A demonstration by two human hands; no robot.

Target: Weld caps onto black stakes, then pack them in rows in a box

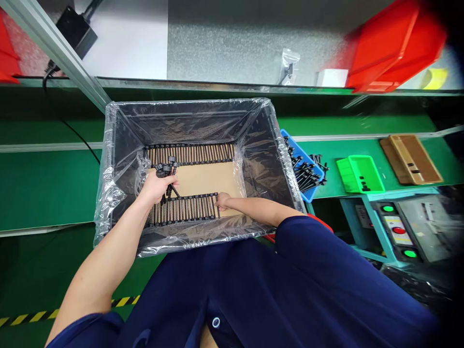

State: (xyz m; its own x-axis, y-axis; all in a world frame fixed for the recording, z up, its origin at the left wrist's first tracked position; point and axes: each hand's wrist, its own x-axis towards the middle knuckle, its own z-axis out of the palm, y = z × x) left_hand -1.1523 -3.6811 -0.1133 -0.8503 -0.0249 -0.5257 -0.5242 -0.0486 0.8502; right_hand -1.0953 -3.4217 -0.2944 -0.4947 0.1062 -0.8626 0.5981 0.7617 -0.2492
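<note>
Inside the lined crate (119, 145), the left hand (156, 186) grips a bundle of bolts (167, 170) above the near row (183, 209); the right hand (222, 200), fingers curled, touches that row's right end on the cardboard (206, 179).

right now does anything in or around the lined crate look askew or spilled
Mostly tidy: both bolt rows on the cardboard sheet lie straight. The one oddity is the blue tray beside the crate, where loose bolts stick out over its rim.
</note>
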